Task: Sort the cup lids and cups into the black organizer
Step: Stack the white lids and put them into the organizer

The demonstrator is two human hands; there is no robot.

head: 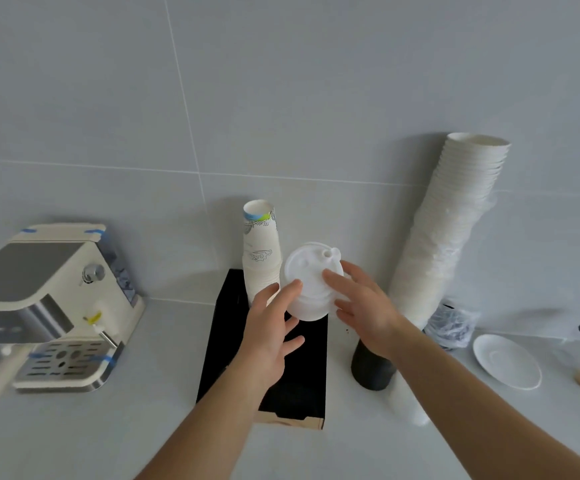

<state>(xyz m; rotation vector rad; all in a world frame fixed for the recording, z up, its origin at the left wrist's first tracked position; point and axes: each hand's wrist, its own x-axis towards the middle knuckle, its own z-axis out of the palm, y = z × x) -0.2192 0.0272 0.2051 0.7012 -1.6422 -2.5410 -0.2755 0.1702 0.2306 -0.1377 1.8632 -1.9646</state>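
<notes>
Nearest, the black organizer (307, 368) is lying on the grey counter (74, 438), its interior too dark to be made out. Over it a stack of white plastic lids (311, 282) is being held between both hands: the left hand (274, 327) is spread open against the stack's left side, the right hand (364, 306) is cupped loosely against its right. Behind, printed paper cups (259, 251) are standing in the organizer's far end; their markings are unreadable. Far right, a tall stack of white cups (455, 220) is leaning against the tiled wall (281, 81).
</notes>
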